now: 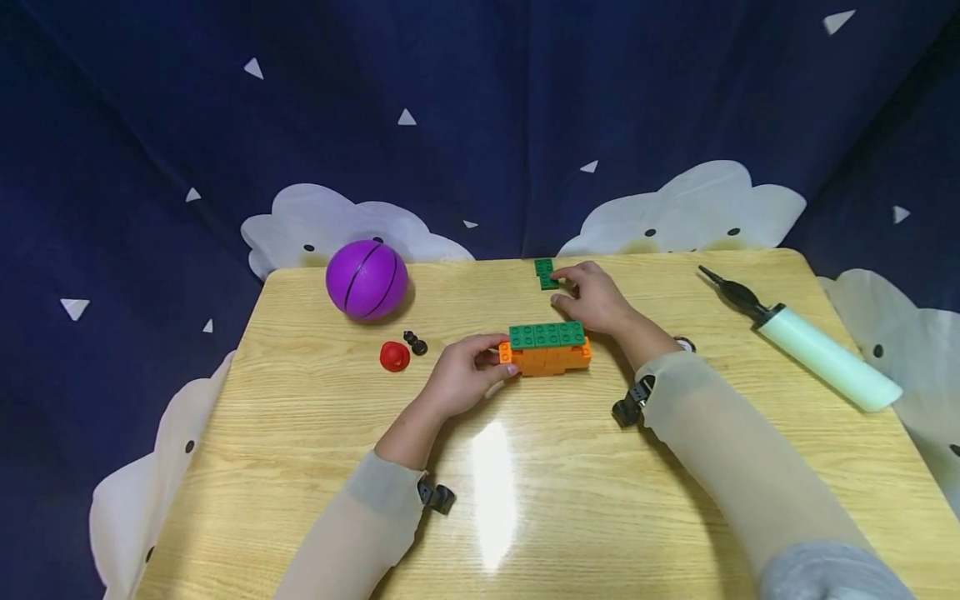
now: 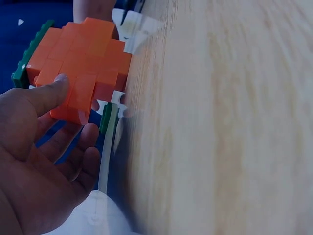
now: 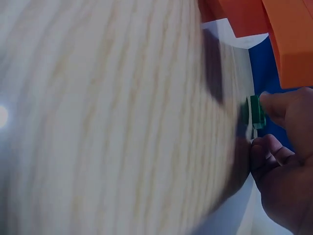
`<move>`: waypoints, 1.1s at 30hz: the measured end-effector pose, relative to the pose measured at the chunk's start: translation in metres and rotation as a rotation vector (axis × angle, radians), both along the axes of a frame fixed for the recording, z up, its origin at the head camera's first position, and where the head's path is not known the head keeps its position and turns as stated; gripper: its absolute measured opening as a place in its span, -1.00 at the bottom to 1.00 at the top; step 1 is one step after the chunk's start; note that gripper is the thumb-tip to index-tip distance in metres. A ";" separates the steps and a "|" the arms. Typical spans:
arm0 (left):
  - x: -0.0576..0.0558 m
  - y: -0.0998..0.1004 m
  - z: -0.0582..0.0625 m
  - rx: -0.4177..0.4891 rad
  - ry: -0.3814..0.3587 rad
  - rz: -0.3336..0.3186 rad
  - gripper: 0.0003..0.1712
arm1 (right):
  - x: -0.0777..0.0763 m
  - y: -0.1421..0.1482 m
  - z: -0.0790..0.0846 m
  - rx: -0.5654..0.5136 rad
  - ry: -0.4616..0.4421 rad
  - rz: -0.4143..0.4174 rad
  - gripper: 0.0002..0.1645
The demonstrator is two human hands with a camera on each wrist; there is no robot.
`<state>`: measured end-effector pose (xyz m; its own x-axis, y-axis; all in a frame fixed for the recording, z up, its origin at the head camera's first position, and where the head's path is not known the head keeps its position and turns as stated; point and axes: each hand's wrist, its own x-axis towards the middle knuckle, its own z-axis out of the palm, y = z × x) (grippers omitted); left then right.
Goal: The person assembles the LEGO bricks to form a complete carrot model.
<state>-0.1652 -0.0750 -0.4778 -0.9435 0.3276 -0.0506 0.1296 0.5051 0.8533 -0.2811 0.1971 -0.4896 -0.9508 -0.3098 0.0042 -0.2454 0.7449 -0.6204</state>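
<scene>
My left hand (image 1: pixel 468 377) holds the left end of a stepped orange block build (image 1: pixel 546 360), thumb on the near side and fingers behind. A layer of green studded bricks (image 1: pixel 546 334) caps it. In the left wrist view the build's orange face (image 2: pixel 80 54) is tilted above the table, with the thumb lying on it. My right hand (image 1: pixel 596 298) reaches past the build to two small green bricks (image 1: pixel 549 282) near the table's back edge. Its index fingertip overlaps the nearer brick, and the thumb stands apart from it. The right wrist view shows one green brick (image 3: pixel 256 111) beside the fingers.
A purple ball (image 1: pixel 367 280) sits at the back left, with a red hat-shaped piece (image 1: pixel 394 357) and a small black piece (image 1: pixel 415 342) in front. At the right lies a pale green hand pump (image 1: pixel 825 354). A round object (image 1: pixel 685 343) is partly hidden by the right forearm.
</scene>
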 end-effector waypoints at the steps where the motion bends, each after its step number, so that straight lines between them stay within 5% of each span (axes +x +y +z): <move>1: 0.000 0.000 0.000 -0.003 0.000 -0.001 -0.41 | -0.001 -0.001 0.000 0.012 -0.005 0.005 -0.47; 8: 0.001 -0.001 0.000 -0.010 0.001 0.004 -0.40 | -0.003 -0.007 0.005 0.077 -0.038 0.004 -0.49; 19: 0.001 -0.001 -0.001 0.005 0.002 0.000 -0.40 | 0.001 -0.005 0.003 0.060 0.029 0.001 -0.83; 33: 0.002 -0.001 0.000 0.001 -0.002 -0.001 -0.41 | 0.018 0.004 0.010 0.023 -0.012 -0.010 -0.85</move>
<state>-0.1632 -0.0756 -0.4774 -0.9431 0.3285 -0.0517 0.1287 0.5039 0.8541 -0.2626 0.2010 -0.4796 -0.9538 -0.3000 -0.0142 -0.2304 0.7613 -0.6061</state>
